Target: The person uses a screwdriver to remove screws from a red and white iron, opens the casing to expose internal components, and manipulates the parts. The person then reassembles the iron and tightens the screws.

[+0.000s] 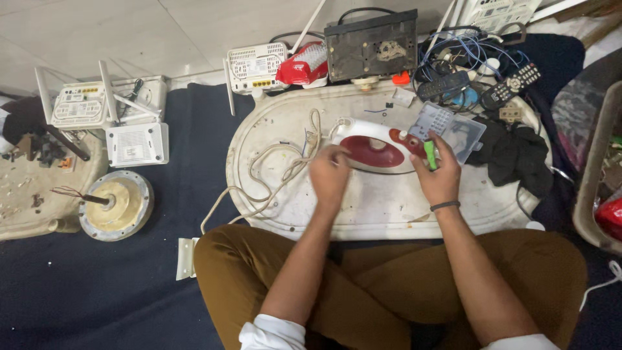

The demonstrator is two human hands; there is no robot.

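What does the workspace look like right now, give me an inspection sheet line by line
Surface: scuffed white oval board on dark cloth.
Job's things: red and white clothes iron lying on the board; green-handled tool.
Clutter: clear plastic box, remotes, black cloth.
Grippers: left hand on the iron; right hand gripping the tool.
Cables: iron cord looped left; wire tangle behind.
Surroundings: routers, round metal motor part, tiled floor.

We see a white oval tray (382, 207) on a dark blue mat (129, 285). On the tray lie a red-and-white iron (379, 146), its cord (272, 172), a clear box (457, 129) and a black cloth (515, 155). On the mat sit white routers (136, 142) and a round motor (120, 204).
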